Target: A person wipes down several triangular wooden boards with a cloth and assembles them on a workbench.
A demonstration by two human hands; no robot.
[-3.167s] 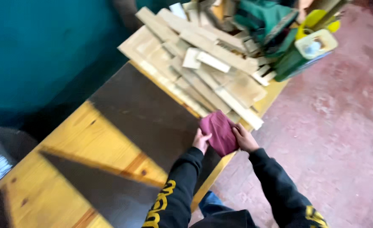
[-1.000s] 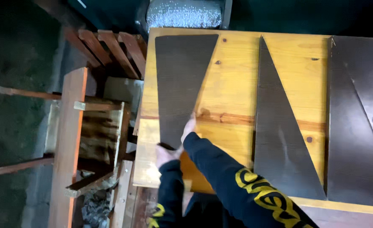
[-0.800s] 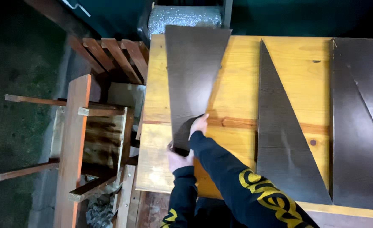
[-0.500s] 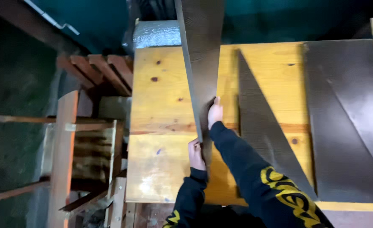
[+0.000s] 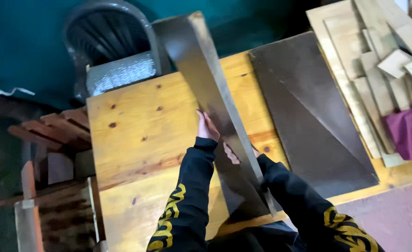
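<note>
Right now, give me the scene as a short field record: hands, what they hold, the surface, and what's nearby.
left hand: flat against the dark panel's face
right hand: gripping the panel from beneath, mostly hidden
dark panel: long, tapered, tilted up off the table
table: knotty pine top
second dark sheet: lying flat, to the right
wood offcuts: piled far right
purple cloth: on the pile

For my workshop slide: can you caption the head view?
Both hands, left hand and right hand, tilt a dark triangular panel up off a pine table.
</note>
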